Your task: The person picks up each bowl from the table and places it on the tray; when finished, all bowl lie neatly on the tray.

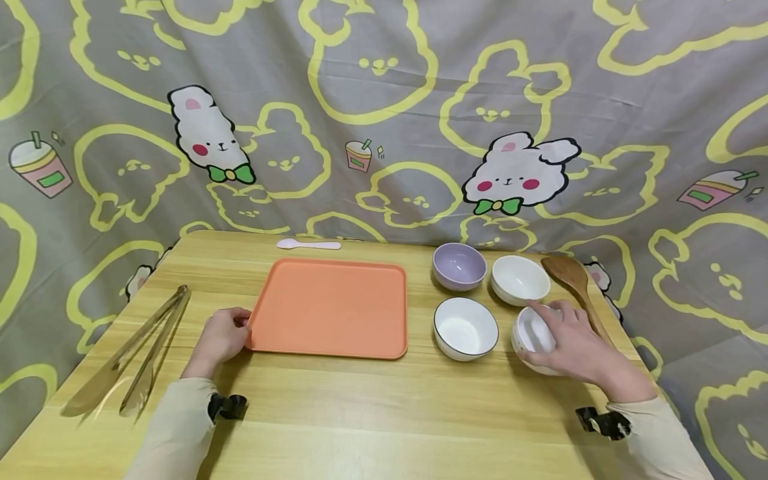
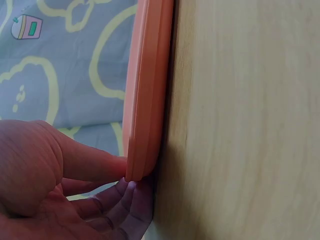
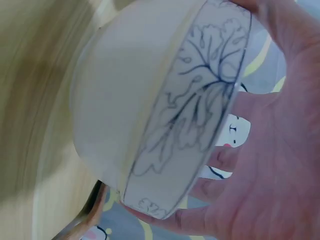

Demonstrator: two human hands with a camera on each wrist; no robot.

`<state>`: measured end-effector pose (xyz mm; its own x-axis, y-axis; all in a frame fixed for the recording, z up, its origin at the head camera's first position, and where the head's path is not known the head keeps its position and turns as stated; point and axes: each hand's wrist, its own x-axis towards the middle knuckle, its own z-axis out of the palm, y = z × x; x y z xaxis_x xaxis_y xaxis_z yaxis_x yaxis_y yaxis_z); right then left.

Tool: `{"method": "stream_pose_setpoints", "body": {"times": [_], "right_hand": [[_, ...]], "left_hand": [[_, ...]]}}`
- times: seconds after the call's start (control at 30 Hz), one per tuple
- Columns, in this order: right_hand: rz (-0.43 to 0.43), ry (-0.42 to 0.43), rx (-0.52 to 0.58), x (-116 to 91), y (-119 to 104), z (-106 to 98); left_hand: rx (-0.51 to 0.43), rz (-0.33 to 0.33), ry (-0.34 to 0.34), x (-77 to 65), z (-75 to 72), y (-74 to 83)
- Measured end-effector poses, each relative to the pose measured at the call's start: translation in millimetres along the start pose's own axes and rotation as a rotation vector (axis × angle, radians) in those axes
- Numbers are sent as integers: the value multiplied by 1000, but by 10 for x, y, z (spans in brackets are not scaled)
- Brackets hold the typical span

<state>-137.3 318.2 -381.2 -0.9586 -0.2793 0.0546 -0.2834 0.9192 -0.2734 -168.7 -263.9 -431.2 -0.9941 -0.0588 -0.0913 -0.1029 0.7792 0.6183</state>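
Note:
At the near left corner of an orange tray [image 1: 330, 308], the left hand [image 1: 221, 337] pinches the rim. In the left wrist view its thumb [image 2: 95, 162] lies against the tray's edge, with the other fingers curled below. My right hand [image 1: 579, 347] reaches over a white bowl [image 1: 531, 331] from above and grips its rim between thumb and fingers. A dark leaf pattern shows on that bowl's side [image 3: 195, 105] in the right wrist view. The palm covers part of the bowl in the head view.
Nearby stand a white bowl with a dark rim [image 1: 466, 329], another white bowl [image 1: 521, 280] and a purple bowl [image 1: 459, 267]. A wooden spatula [image 1: 570, 275] lies at the right edge, metal tongs [image 1: 156, 343] at the left. Behind the tray is a small pink spoon [image 1: 309, 245]; a patterned curtain [image 1: 384, 120] hangs behind.

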Motion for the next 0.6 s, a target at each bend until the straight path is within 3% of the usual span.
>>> {"method": "stream_pose_setpoints", "body": {"times": [0.33,0.6], "right_hand": [[-92,23,-30,11,-117,-73],[-110,31,-59,57,-226,-170]], "left_hand": [[-17,-19,1,4,4,-2],[-26,-32,-3,1,2,15]]}}
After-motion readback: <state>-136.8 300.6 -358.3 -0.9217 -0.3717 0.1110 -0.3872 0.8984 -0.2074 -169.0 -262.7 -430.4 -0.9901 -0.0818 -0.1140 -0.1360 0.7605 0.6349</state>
